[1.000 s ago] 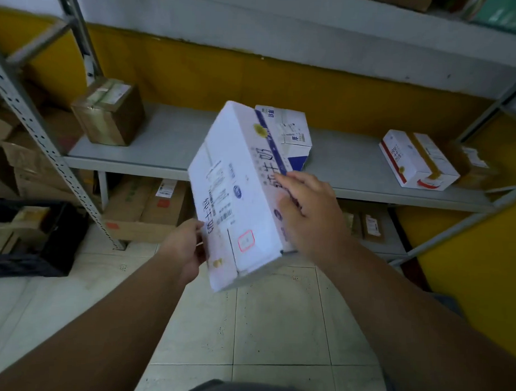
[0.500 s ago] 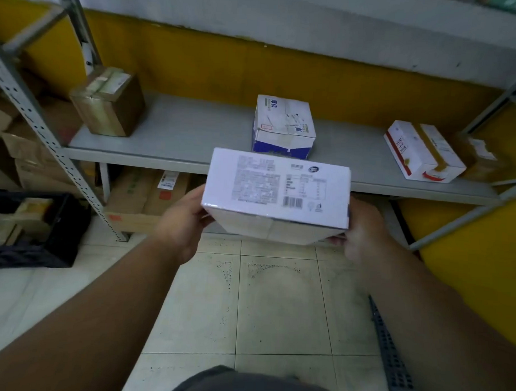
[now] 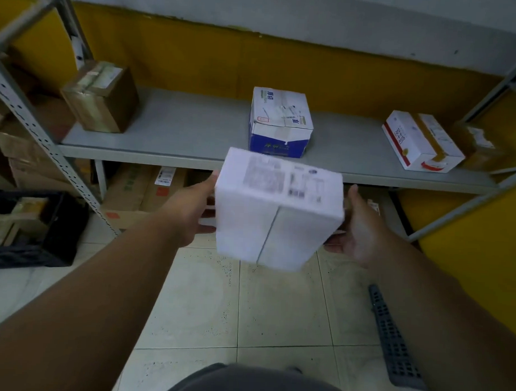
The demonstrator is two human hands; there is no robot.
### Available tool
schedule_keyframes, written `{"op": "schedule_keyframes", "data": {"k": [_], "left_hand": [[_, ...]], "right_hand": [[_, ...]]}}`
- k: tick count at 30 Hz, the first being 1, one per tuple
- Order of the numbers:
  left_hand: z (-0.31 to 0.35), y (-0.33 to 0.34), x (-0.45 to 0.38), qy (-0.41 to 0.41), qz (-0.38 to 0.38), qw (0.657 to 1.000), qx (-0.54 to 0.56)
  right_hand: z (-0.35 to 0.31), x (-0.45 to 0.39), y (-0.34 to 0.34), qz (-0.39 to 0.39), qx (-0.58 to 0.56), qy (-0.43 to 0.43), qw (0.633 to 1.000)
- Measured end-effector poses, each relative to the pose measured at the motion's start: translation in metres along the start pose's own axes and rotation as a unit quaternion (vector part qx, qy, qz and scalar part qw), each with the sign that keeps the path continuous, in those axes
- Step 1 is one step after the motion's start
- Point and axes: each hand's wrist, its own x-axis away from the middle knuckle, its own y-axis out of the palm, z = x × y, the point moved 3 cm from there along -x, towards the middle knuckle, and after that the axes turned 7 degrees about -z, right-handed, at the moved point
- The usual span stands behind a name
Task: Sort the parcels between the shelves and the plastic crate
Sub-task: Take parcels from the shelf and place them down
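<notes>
— Since half a second ago, what has been moved?
— Only the white parcel (image 3: 278,207): tipped seam-up, blurred, before the grey shelf (image 3: 177,128).
— How is it held?
— It is flanked by left hand (image 3: 189,206) and right hand (image 3: 356,225), fingers spread; firm contact cannot be told, so a turn for inspection is judged likely.

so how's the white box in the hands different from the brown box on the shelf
The white box is in the air between the left hand and right hand; the brown box rests on the grey shelf, far left. The white box is plain white with a printed label and blurred by motion; the brown box is tape-wrapped cardboard and sharp. The white one sits tilted, a seam facing the camera. Both are closed rectangular parcels with labels.
</notes>
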Motion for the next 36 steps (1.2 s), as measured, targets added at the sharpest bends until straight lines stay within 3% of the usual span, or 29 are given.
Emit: {"op": "schedule_keyframes", "data": {"k": [3, 7, 11, 17, 19, 21, 24, 26, 29, 36], "left_hand": [[-0.011, 0.006, -0.005, -0.039, -0.046, 0.997, 0.052], [-0.047, 0.029, -0.022, -0.064, -0.044, 0.996, -0.036], [-0.091, 0.048, -0.052, -0.082, -0.027, 0.995, -0.042], [-0.143, 0.073, -0.117, -0.109, -0.007, 0.985, -0.13], [-0.153, 0.083, -0.148, -0.09, -0.048, 0.982, -0.158], [-0.167, 0.095, -0.187, -0.057, -0.082, 0.977, -0.187], [-0.19, 0.101, -0.24, -0.034, -0.077, 0.975, -0.208], [-0.211, 0.105, -0.285, -0.036, -0.078, 0.951, -0.299], [-0.244, 0.104, -0.35, -0.058, -0.049, 0.899, -0.43], [-0.312, 0.08, -0.498, -0.033, 0.002, 0.821, -0.57]], "right_hand": [[0.013, -0.004, -0.002, -0.032, -0.027, 0.021, 0.999], [0.038, -0.024, 0.0, -0.016, 0.059, 0.012, 0.998], [0.071, -0.054, -0.007, -0.023, 0.088, 0.045, 0.995], [0.123, -0.14, -0.015, -0.014, 0.21, 0.047, 0.977], [0.135, -0.179, -0.018, -0.016, 0.231, 0.03, 0.972], [0.147, -0.218, -0.026, -0.064, 0.203, -0.004, 0.977], [0.161, -0.273, -0.04, -0.175, 0.197, -0.04, 0.964], [0.174, -0.314, -0.048, -0.202, 0.285, -0.036, 0.937], [0.198, -0.382, -0.046, -0.151, 0.415, -0.038, 0.896], [0.245, -0.538, -0.004, -0.111, 0.491, -0.097, 0.859]]}}
